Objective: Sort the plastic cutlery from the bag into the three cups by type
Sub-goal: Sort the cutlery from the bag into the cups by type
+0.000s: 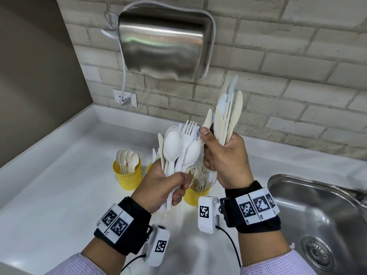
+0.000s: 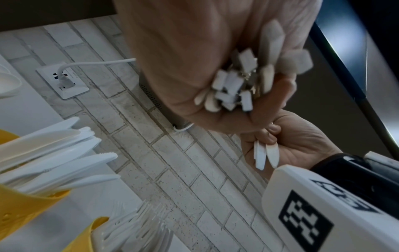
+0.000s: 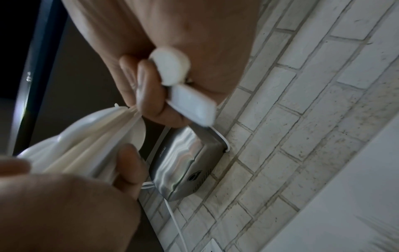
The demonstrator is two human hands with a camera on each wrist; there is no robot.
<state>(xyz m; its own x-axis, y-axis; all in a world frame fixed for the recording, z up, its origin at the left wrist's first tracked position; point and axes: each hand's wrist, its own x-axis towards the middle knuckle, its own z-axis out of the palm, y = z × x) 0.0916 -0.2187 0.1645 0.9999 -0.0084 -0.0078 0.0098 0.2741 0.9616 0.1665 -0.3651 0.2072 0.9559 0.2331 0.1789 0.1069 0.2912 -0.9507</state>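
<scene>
White mixed cutlery (image 1: 176, 153) fanned upright beside knives (image 1: 228, 116) above three yellow cups (image 1: 128, 175).

sink (image 1: 325, 197): glossy steel | knives (image 1: 228, 114): matt plastic | counter (image 1: 59, 175): smooth

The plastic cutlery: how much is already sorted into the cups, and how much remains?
Done: spoons stand in the left yellow cup, forks in the near cup, knives in a third cup. In hand: the left hand holds a mixed bunch of spoons and forks; the right hand grips a bundle of knives. Left: both handfuls need cups. No bag is visible.
</scene>
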